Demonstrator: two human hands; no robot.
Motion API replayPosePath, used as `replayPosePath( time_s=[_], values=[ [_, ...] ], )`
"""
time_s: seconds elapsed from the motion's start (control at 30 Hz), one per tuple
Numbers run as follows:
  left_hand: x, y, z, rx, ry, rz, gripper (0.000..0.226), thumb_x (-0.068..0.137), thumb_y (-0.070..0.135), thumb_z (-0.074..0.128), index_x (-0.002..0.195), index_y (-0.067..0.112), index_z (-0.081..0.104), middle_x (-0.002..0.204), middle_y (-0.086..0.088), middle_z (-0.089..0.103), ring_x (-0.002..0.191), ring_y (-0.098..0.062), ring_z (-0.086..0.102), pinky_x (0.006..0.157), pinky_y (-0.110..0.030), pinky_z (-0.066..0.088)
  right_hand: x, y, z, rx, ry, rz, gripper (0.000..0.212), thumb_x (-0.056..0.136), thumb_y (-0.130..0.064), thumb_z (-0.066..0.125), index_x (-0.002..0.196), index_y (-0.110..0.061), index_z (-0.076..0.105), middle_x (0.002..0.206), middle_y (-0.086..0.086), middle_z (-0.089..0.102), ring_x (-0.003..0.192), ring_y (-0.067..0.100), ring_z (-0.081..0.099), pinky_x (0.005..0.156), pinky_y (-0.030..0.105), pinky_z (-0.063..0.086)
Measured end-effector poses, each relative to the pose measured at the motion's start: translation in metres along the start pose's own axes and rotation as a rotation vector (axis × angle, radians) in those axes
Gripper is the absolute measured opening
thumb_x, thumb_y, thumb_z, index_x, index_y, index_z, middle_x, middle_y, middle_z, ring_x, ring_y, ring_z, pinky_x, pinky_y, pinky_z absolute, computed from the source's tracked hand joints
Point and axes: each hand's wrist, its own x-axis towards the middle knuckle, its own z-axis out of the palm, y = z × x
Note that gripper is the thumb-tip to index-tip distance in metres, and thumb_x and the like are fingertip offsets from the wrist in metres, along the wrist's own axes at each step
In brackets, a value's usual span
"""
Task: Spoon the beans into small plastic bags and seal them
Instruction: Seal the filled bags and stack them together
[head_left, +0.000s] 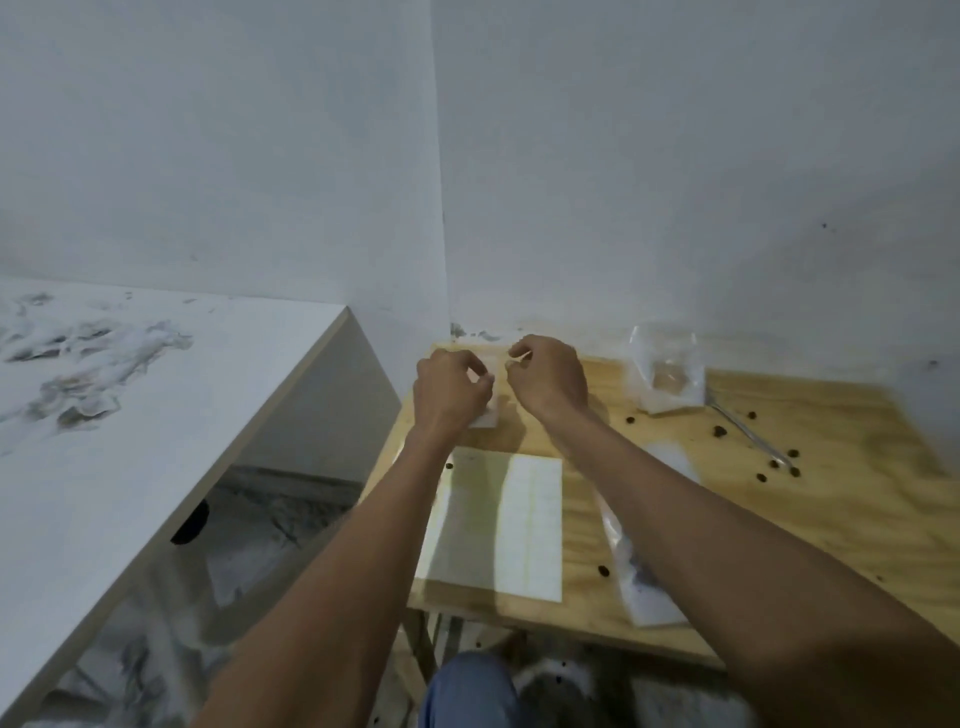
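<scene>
My left hand (451, 391) and my right hand (548, 378) are raised side by side over the far left corner of the wooden table (857, 499). Both pinch the top edge of a small clear plastic bag (492, 410) that hangs between them, mostly hidden by the fingers. A second clear bag (669, 371) stands upright against the wall at the back. A metal spoon (748, 434) lies on the table to its right, with dark beans (719, 430) scattered around it.
A flat pale sheet (498, 525) lies at the near left of the table. An empty-looking clear bag (644, 587) lies under my right forearm. A white marbled counter (130, 415) runs along the left. Walls close off the table's back and corner.
</scene>
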Motion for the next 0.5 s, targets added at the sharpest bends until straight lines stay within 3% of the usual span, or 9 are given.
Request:
replayPosePath(
  time_s=[0.1,0.23,0.33,0.5],
  values=[
    [-0.029,0.040,0.005,-0.041,-0.072,0.047,0.020,0.086,0.036,0.068,0.095,0.020,0.075,0.098,-0.002,0.073,0.102,-0.023,0.065,0.079,-0.033,0.051,-0.020,0.011,-0.049,0.032,0.059,0.027,0.012,0.093,-0.023,0.063,0.099,-0.025,0.073,0.098,-0.003,0.071,0.092,0.023,0.067,0.069,0.028,0.047],
    [-0.079,0.078,0.019,-0.030,-0.139,0.076,0.023,0.087,0.039,0.070,0.093,0.017,0.067,0.095,-0.003,0.070,0.091,-0.022,0.064,0.073,-0.030,0.047,-0.057,0.043,-0.105,0.001,0.127,0.075,0.008,0.092,-0.019,0.063,0.089,-0.019,0.070,0.088,-0.002,0.070,0.077,0.023,0.067,0.060,0.026,0.044],
    [-0.116,0.092,0.028,-0.048,-0.153,0.065,0.030,0.084,0.041,0.073,0.091,0.015,0.059,0.092,-0.001,0.065,0.086,-0.023,0.063,0.068,-0.031,0.043,-0.084,0.071,-0.129,-0.055,0.071,0.129,0.010,0.087,-0.016,0.061,0.087,-0.012,0.069,0.084,0.004,0.071,0.077,0.025,0.066,0.058,0.026,0.044],
    [-0.167,0.106,0.041,-0.057,-0.211,0.013,0.041,0.077,0.041,0.082,0.090,0.012,0.055,0.090,-0.004,0.061,0.079,-0.021,0.060,0.061,-0.034,0.047,-0.123,0.110,-0.128,-0.144,-0.104,0.228,0.025,0.080,-0.032,0.077,0.080,-0.010,0.064,0.078,0.004,0.065,0.067,0.023,0.063,0.052,0.026,0.042]
  ],
)
